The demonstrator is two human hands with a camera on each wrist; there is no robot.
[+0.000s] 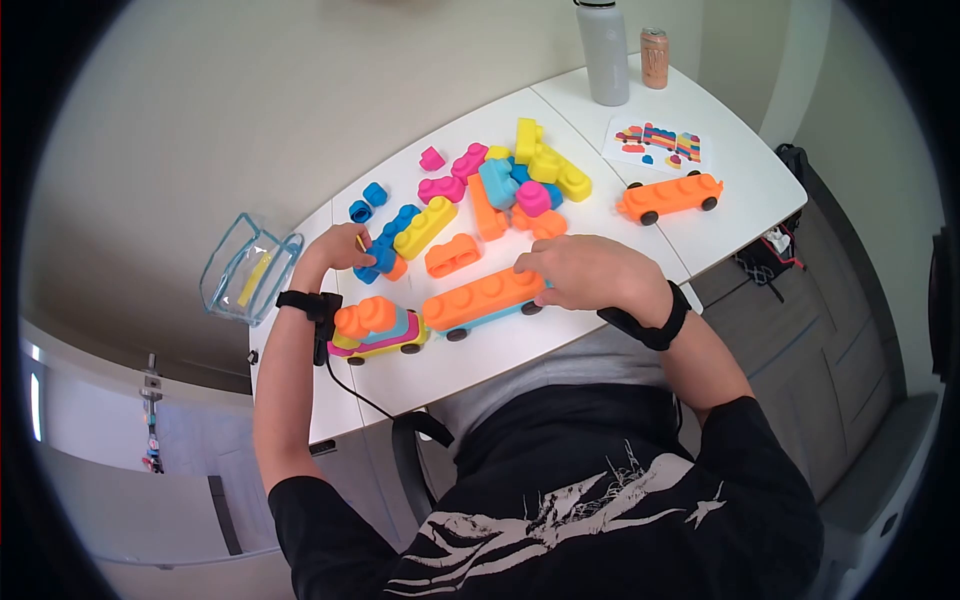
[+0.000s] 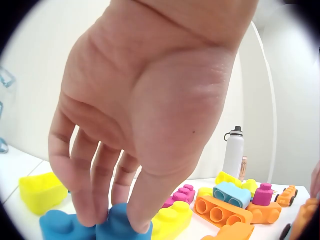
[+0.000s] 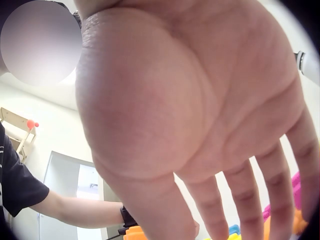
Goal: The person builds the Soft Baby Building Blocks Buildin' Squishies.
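Observation:
My left hand (image 1: 338, 248) pinches a blue toy block (image 1: 381, 262) between thumb and fingers at the left of the table. In the left wrist view, the fingertips are on the studs of this blue block (image 2: 120, 225). A small orange piece (image 1: 398, 268) shows beside it. My right hand (image 1: 595, 272) grips the right end of a long orange block (image 1: 478, 302), thumb on the near side. That block lies on a light-blue layer with black wheels (image 1: 457, 335). To its left stands a small stacked vehicle (image 1: 385, 335) of orange, light-blue, magenta and yellow pieces.
Loose blocks, including a yellow one (image 1: 425, 227) and an orange one (image 1: 453, 256), lie behind the vehicles. An orange wheeled base (image 1: 675, 198) stands at right, near a picture sheet (image 1: 655, 160), bottle (image 1: 604, 60) and can (image 1: 654, 60). A clear bag (image 1: 235, 275) lies left.

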